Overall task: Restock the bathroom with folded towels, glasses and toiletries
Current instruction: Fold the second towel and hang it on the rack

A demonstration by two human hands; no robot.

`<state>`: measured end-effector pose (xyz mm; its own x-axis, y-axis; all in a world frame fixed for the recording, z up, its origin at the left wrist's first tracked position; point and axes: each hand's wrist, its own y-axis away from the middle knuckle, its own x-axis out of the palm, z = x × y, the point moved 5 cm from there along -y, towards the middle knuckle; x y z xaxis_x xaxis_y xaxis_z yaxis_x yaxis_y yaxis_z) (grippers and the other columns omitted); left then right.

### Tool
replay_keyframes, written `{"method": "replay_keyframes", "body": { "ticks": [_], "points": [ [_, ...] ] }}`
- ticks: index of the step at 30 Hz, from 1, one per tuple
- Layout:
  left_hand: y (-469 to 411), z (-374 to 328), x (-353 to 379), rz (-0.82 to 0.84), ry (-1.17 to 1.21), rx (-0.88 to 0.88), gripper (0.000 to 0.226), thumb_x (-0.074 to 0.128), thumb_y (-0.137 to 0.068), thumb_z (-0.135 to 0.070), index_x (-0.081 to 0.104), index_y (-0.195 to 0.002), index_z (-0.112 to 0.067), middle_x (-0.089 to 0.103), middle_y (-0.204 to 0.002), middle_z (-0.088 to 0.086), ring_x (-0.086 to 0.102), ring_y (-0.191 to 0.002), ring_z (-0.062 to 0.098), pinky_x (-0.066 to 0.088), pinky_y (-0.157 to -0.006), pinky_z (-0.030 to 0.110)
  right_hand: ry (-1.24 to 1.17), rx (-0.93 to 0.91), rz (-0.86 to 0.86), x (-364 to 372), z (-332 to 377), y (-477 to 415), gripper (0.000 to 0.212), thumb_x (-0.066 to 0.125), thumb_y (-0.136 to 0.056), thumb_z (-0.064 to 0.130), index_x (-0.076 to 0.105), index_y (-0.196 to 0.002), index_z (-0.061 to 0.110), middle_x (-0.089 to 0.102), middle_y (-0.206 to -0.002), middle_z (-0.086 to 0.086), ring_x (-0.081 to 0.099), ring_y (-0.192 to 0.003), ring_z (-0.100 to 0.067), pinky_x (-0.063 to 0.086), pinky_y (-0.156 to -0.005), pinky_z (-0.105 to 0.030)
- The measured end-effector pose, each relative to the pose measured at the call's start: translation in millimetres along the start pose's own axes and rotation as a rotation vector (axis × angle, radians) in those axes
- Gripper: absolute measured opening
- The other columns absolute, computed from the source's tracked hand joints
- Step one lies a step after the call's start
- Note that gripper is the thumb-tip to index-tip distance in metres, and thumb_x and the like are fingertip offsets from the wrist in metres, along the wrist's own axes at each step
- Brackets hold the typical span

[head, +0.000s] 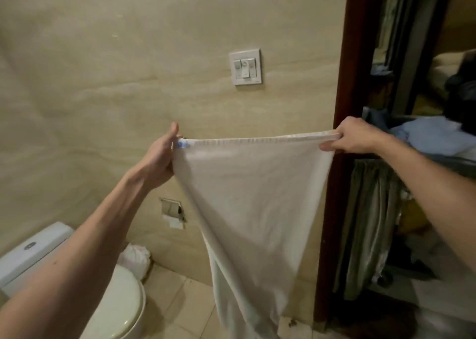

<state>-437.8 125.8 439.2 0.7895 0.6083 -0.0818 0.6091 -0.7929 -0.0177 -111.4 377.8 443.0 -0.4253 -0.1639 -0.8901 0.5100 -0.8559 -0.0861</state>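
So rn I'm holding a white towel [252, 197] up in front of me w/ both arms stretched out, top edge pulled pretty much straight and level btwn my hands. Left hand [162, 156] pinches the top left corner, thumb sticking up, right by a little blue tag [183, 144] on the hem. Right hand [353, 135] has its fingers curled round the top right corner, knuckles toward me. The rest of the towel hangs free and narrows as it drops, and the bottom end runs out of view so idk if it touches the floor [185, 307].

Behind it is the beige tiled wall [103, 81] w/ a white switch plate [246, 67] above the towel's top edge. Below my left hand there's a recessed toilet paper holder [172, 211], just left of the hanging cloth. Toilet [116, 305] sits bottom left, lid down, cistern [33, 251] behind it, and a small bin w/ a white bag [135, 259] is tucked btwn toilet and wall.

On the right is a dark wood door frame [342, 158]; my right hand is in front of it. Past the frame I can see a light blue cloth [432, 137] lying on smth, and other fabric hanging below, too dim to say more.
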Motion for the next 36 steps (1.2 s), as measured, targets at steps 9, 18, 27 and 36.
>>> {"method": "replay_keyframes", "body": {
  "ticks": [9, 18, 27, 36],
  "points": [
    [3, -49, -11, 0.127, -0.253, 0.382, 0.057, 0.09, -0.058, -0.047, 0.047, -0.078, -0.014, 0.059, -0.066, -0.009, 0.055, -0.06, 0.004, 0.046, -0.052, 0.018, -0.182, -0.193, -0.129, -81, 31, 31, 0.021, 0.083, -0.076, 0.038, 0.077, -0.08, 0.017, 0.071, -0.074, 0.0, 0.063, -0.07, -0.014, 0.043, -0.062, -0.027],
    [13, -49, -13, -0.176, -0.336, 0.535, 0.036, 0.068, -0.094, -0.025, 0.045, -0.067, -0.019, 0.052, -0.05, -0.016, 0.044, -0.045, -0.004, 0.035, -0.044, 0.012, -0.11, -0.305, -0.15, -89, 38, 54, 0.011, 0.078, -0.08, 0.032, 0.077, -0.087, 0.023, 0.072, -0.087, 0.007, 0.065, -0.085, -0.01, 0.051, -0.083, -0.037],
    [20, -13, -9, -0.308, -0.242, 0.493, 0.045, 0.065, -0.097, -0.025, 0.035, -0.063, -0.022, 0.034, -0.055, -0.009, 0.026, -0.046, -0.001, 0.021, -0.043, 0.02, -0.569, -0.319, -0.105, -52, 17, 56, 0.006, 0.066, -0.091, 0.008, 0.063, -0.096, 0.008, 0.068, -0.092, -0.003, 0.069, -0.071, -0.002, 0.059, -0.066, -0.021],
    [55, 52, 19, -0.132, -0.014, 0.268, 0.045, 0.083, -0.07, -0.04, 0.042, -0.061, -0.023, 0.045, -0.058, -0.005, 0.04, -0.053, 0.011, 0.032, -0.051, 0.027, -1.022, -0.185, 0.153, 38, 6, 96, 0.034, 0.065, -0.087, 0.01, 0.056, -0.117, 0.024, 0.076, -0.096, 0.004, 0.072, -0.09, -0.012, 0.058, -0.067, -0.025]
  ]
}}
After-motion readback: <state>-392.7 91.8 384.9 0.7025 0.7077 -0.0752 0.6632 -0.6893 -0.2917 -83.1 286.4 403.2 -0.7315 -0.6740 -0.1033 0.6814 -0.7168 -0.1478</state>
